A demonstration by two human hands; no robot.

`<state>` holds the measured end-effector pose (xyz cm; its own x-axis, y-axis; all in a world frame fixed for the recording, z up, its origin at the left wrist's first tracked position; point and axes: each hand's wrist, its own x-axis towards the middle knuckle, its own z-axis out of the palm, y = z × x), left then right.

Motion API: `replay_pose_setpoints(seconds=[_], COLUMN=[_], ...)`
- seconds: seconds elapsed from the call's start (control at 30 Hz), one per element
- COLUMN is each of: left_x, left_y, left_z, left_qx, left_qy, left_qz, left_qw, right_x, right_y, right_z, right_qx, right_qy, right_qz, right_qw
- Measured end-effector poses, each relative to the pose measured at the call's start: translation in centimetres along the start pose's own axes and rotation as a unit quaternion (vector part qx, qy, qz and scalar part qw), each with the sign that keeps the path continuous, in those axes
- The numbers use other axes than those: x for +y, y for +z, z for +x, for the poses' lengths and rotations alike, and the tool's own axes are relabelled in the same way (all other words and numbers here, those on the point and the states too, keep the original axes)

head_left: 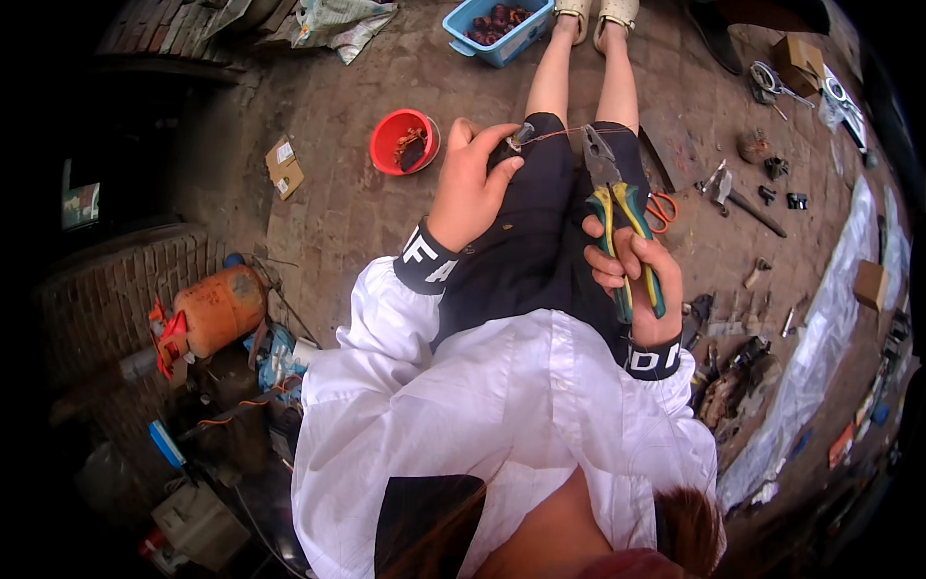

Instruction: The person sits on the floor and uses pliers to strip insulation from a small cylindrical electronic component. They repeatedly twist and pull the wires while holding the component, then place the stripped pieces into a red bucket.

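Observation:
Above my dark-clad left thigh, my left hand (468, 188) is closed in a pinch on a small dark metal part (522, 137). A thin copper wire (559, 130) runs from this part to the right, toward the pliers. My right hand (637, 265) is wrapped round the green and yellow handles of combination pliers (605, 174). Their jaws point away from me over my right leg, with the tip at the wire. Whether the jaws grip the wire is too small to tell.
A red bucket (383, 134) with copper-coloured scraps stands left of my legs, and a blue tub (497, 48) of dark pieces near my feet. To the right lie orange-handled scissors (663, 211), a hammer (748, 205) and plastic sheeting (820, 347). An orange gas cylinder (220, 311) is at left.

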<state>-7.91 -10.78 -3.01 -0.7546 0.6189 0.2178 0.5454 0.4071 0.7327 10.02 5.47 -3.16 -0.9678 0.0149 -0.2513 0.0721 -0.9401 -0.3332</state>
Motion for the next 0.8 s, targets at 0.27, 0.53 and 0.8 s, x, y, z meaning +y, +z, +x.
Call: replay_pose_setpoints(seconds=[0.27, 0.53, 0.8], left_x=[-1.2, -3.1, -1.4], left_y=[0.2, 0.3, -0.9], left_z=[0.8, 0.3, 0.3], left_qx=[0.029, 0.035, -0.078], left_qy=[0.003, -0.01, -0.292], left_qz=[0.1, 0.053, -0.386], left_qw=[0.995, 0.998, 0.872], right_x=[0.0, 1.0, 2.5], right_y=[0.9, 0.1, 0.3], right_z=[-0.8, 1.2, 0.7], right_qx=[0.006, -0.048, -0.107], right_qy=[-0.003, -0.064, -0.102], right_qz=[-0.11, -0.416, -0.549], right_qw=[0.994, 0.906, 0.822])
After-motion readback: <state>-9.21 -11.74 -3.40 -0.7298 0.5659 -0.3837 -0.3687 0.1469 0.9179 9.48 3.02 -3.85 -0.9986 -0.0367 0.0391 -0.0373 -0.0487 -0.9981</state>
